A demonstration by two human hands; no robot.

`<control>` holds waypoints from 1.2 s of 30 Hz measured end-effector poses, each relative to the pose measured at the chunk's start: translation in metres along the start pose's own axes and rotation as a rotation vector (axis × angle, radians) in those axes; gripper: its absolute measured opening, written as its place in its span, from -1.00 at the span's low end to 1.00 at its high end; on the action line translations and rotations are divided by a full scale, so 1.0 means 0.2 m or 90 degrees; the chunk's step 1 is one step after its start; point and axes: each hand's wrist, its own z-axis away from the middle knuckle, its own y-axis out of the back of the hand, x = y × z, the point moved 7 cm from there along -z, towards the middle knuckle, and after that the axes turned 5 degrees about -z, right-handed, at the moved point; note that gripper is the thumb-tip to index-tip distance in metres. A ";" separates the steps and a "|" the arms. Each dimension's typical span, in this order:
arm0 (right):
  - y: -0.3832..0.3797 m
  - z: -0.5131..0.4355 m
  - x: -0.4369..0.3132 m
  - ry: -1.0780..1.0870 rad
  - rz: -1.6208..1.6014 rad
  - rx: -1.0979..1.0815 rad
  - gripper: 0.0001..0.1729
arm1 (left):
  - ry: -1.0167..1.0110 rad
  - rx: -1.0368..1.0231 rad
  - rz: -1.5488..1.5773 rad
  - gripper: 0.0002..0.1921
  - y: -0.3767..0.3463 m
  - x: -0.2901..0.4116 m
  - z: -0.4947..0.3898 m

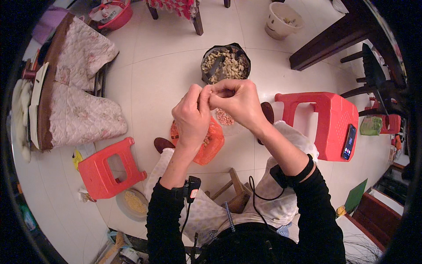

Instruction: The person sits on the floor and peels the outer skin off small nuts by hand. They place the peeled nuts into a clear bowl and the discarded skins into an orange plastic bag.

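Observation:
My left hand (193, 114) and my right hand (239, 100) meet at their fingertips, thumbs and index fingers pinched together. Anything between them is hidden or too small to make out. Just beyond the hands stands a black bag (242, 67) filled with peanuts in their shells (232, 67). Below my right hand, shelled pink peanut kernels (225, 117) lie in a clear, shallow holder, partly covered by the hand. An orange plastic bag (216, 145) spreads open under my left wrist, with a few small pale pieces inside.
A red plastic stool (336, 125) bearing a phone (348, 142) stands at right; another red stool (99, 175) is at left. Near it sits a basin (120, 201) of yellowish bits. A whitish bucket (272, 24) and a dark wooden table leg (316, 49) are farther off.

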 end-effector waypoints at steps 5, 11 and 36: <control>0.00 -0.03 0.02 -0.001 -0.024 -0.041 -0.69 | -0.015 -0.009 0.007 -0.75 -0.01 0.00 0.00; 0.00 -0.04 0.07 -0.064 -0.061 -0.062 -0.73 | -0.040 -0.026 -0.015 -0.77 -0.03 0.00 0.01; -0.01 -0.05 0.03 -0.058 -0.240 -0.149 -0.81 | 0.493 -0.222 0.677 -0.74 -0.20 -0.23 0.08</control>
